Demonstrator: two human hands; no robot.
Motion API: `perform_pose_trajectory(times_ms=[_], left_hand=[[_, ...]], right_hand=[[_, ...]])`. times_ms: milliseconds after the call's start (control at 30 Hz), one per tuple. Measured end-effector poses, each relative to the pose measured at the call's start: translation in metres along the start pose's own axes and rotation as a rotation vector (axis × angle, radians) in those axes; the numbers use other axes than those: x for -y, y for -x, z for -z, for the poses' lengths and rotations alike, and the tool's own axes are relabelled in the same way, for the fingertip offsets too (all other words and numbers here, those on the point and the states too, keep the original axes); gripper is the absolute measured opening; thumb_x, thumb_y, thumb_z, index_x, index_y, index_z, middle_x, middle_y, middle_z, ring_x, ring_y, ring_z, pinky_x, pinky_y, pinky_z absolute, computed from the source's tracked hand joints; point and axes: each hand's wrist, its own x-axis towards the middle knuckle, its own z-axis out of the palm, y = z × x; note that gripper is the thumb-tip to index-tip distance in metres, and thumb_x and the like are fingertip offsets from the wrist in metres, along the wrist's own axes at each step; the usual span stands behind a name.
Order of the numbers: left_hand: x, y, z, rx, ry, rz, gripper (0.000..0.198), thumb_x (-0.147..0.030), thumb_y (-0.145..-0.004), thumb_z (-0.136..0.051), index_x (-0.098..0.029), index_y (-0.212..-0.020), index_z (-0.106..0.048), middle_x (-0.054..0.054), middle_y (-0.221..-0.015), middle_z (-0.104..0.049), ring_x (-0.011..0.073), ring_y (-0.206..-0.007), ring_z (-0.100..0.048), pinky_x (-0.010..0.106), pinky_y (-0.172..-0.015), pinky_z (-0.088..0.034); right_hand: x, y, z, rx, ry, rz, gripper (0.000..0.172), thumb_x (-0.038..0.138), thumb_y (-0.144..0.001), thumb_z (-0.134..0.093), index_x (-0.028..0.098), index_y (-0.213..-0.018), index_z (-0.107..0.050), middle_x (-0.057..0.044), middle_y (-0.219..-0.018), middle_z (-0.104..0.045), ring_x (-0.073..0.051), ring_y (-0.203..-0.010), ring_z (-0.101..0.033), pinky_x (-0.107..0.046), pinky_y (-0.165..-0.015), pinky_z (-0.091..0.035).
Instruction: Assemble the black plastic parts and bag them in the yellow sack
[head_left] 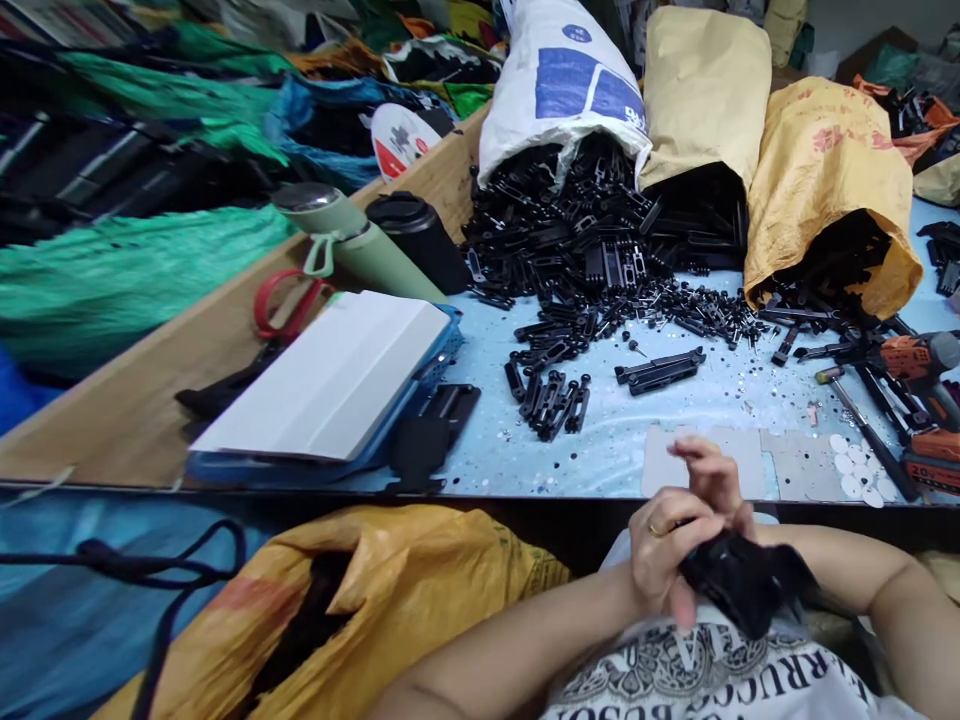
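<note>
My left hand [664, 545], with a ring on one finger, is closed at the upper left side of a black object [750, 580] held against my shirt. The object is blurred; it looks like a bundle of thin black material. My right hand [712, 480] is just beyond it, over the front edge of the table, its fingers curled and raised near my left fingertips. Its lower part is hidden behind the left hand and the black object. On the table [480, 450] beyond the hands lie a pair of long black parts [661, 370] and a cluster of small black parts [551, 400].
A white box lid [330, 375], a green bottle [375, 250] and red-handled scissors [289, 305] are at the left. Sacks [705, 90] spill black parts at the back. A hammer [866, 425] and an orange drill [915, 360] lie right. A yellow sack [420, 570] stands below the edge.
</note>
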Motion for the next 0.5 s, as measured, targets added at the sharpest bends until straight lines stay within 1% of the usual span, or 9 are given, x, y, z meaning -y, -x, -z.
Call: perform_pose_trajectory(times_ms=[33,67,100,167,200,267,333,400,500], left_hand=[[0.009,0.003,0.001,0.013,-0.098,-0.075,0.052,-0.058,-0.089,-0.027,-0.018,-0.107,-0.056,0.007,-0.082,-0.061,0.0175,-0.079,-0.059,0.029,-0.064,-0.050],[0.021,0.006,0.003,0.047,-0.205,-0.136,0.052,-0.057,-0.089,-0.029,-0.019,-0.113,-0.054,0.008,-0.088,-0.062,0.0190,-0.085,-0.059,0.030,-0.067,-0.050],[0.034,0.010,0.006,0.100,-0.316,-0.178,0.051,-0.056,-0.089,-0.030,-0.020,-0.116,-0.054,0.008,-0.092,-0.063,0.0201,-0.090,-0.059,0.031,-0.069,-0.050],[0.064,0.016,0.014,0.251,-0.531,-0.190,0.044,-0.051,-0.089,-0.039,-0.022,-0.116,-0.056,0.008,-0.097,-0.063,0.0209,-0.094,-0.057,0.032,-0.074,-0.048],[0.080,0.018,0.018,0.343,-0.620,-0.166,0.040,-0.049,-0.087,-0.045,-0.022,-0.115,-0.057,0.008,-0.097,-0.063,0.0211,-0.095,-0.056,0.033,-0.077,-0.046],[0.110,0.017,0.022,0.528,-0.731,-0.095,0.037,-0.045,-0.084,-0.053,-0.023,-0.112,-0.060,0.007,-0.098,-0.064,0.0215,-0.095,-0.055,0.034,-0.080,-0.043],[0.136,0.009,0.019,0.676,-0.772,-0.015,0.037,-0.045,-0.083,-0.056,-0.024,-0.113,-0.059,0.006,-0.099,-0.064,0.0222,-0.097,-0.054,0.036,-0.081,-0.041],[0.155,-0.005,0.011,0.764,-0.785,0.078,0.039,-0.045,-0.082,-0.056,-0.024,-0.116,-0.058,0.007,-0.103,-0.064,0.0234,-0.100,-0.053,0.037,-0.080,-0.039],[0.171,-0.029,-0.004,0.793,-0.778,0.206,0.049,-0.045,-0.081,-0.058,-0.022,-0.124,-0.051,0.011,-0.111,-0.060,0.0253,-0.106,-0.050,0.040,-0.085,-0.036]], right_hand=[[-0.012,-0.002,-0.004,-0.017,0.051,-0.018,0.057,0.064,-0.087,-0.008,0.027,-0.107,-0.045,-0.009,-0.116,-0.051,-0.022,-0.110,-0.051,-0.044,-0.092,-0.041],[-0.024,-0.009,-0.003,0.014,0.106,-0.024,0.053,0.062,-0.088,-0.010,0.028,-0.110,-0.045,-0.009,-0.122,-0.048,-0.022,-0.117,-0.047,-0.045,-0.095,-0.039],[-0.038,-0.021,0.002,0.070,0.170,-0.017,0.049,0.059,-0.090,-0.015,0.027,-0.113,-0.045,-0.009,-0.125,-0.046,-0.023,-0.120,-0.044,-0.046,-0.098,-0.037],[-0.067,-0.059,0.023,0.186,0.352,0.020,0.040,0.053,-0.090,-0.033,0.024,-0.113,-0.048,-0.011,-0.126,-0.048,-0.024,-0.121,-0.043,-0.047,-0.100,-0.035],[-0.084,-0.085,0.038,0.199,0.459,0.035,0.037,0.049,-0.088,-0.043,0.021,-0.112,-0.050,-0.012,-0.124,-0.050,-0.025,-0.120,-0.043,-0.047,-0.100,-0.034],[-0.116,-0.142,0.070,0.169,0.669,0.044,0.030,0.039,-0.087,-0.050,0.017,-0.107,-0.054,-0.015,-0.120,-0.054,-0.025,-0.117,-0.045,-0.045,-0.100,-0.034],[-0.145,-0.201,0.099,0.133,0.889,-0.007,0.028,0.029,-0.085,-0.054,0.012,-0.106,-0.056,-0.016,-0.116,-0.057,-0.024,-0.113,-0.047,-0.043,-0.098,-0.035],[-0.166,-0.253,0.119,0.113,1.065,-0.046,0.034,0.024,-0.082,-0.056,0.007,-0.112,-0.054,-0.020,-0.122,-0.053,-0.023,-0.115,-0.045,-0.040,-0.096,-0.034],[-0.186,-0.308,0.131,0.130,1.121,-0.043,0.041,0.024,-0.082,-0.050,-0.003,-0.113,-0.050,-0.026,-0.132,-0.042,-0.023,-0.124,-0.038,-0.039,-0.097,-0.029]])
